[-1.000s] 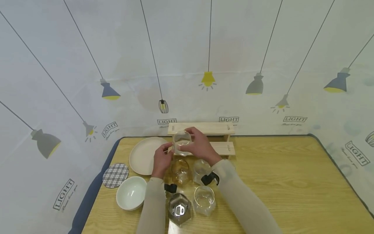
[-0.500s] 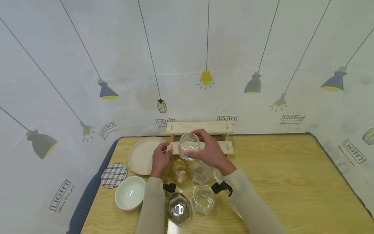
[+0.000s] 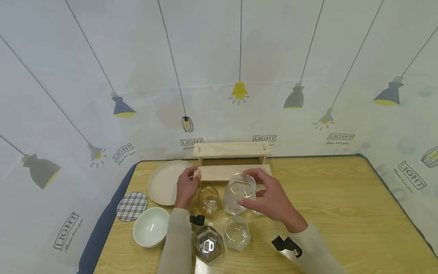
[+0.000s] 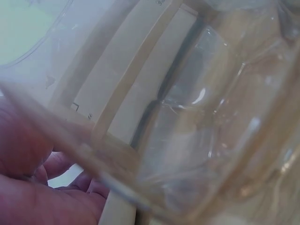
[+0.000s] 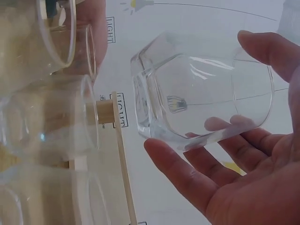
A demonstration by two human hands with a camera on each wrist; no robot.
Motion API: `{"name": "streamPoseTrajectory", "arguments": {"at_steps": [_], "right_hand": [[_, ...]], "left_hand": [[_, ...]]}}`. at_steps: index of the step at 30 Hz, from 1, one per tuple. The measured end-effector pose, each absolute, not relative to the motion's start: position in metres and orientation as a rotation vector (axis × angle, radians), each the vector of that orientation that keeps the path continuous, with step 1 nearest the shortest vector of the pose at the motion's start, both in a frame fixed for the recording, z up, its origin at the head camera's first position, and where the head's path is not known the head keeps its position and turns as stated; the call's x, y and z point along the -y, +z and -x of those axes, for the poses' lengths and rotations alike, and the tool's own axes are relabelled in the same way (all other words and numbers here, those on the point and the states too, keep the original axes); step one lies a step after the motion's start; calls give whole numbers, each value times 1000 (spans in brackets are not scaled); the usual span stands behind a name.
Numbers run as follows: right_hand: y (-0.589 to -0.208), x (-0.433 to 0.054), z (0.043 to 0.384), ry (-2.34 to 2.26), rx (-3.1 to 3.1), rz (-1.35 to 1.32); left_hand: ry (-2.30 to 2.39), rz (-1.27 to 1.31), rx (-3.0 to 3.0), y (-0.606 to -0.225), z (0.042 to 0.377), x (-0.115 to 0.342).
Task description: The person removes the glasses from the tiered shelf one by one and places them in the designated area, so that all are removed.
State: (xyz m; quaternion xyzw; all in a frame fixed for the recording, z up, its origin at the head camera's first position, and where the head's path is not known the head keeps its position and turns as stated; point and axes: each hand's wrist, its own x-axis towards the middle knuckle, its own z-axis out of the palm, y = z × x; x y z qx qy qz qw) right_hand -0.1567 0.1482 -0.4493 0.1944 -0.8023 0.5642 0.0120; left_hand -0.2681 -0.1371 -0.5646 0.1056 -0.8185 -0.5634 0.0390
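Observation:
My right hand [image 3: 273, 198] holds a clear, gold-rimmed drinking glass [image 5: 201, 93] with a faceted base, thumb on one side and fingers on the other. In the head view this glass is raised over the front right of a two-tier wooden shelf [image 3: 219, 173], overlapping another clear glass [image 3: 232, 205] behind it. My left hand [image 3: 186, 188] grips the left end of the lower shelf board between thumb and fingers. An amber glass [image 3: 208, 201] stands just right of that hand and fills much of the left wrist view.
Nearer me stand a clear glass [image 3: 237, 234] and a smoky grey glass [image 3: 208, 245]. Another clear glass [image 3: 259, 209] is partly behind my right fingers. To the left lie a cream plate [image 3: 162, 186], a checked coaster [image 3: 132, 206] and a pale bowl [image 3: 150, 228].
My right hand has carried the clear glass from the shelf's left part to the right and toward me. My left hand, beside the glass earlier, stays at the shelf's left end.

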Motion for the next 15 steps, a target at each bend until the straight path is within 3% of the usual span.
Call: {"name": "streamPoseTrajectory", "arguments": {"at_steps": [15], "right_hand": [[-485, -196, 103, 1691, 2496, -699]], "left_hand": [[-1729, -346, 2542, -563, 268, 136]]}}
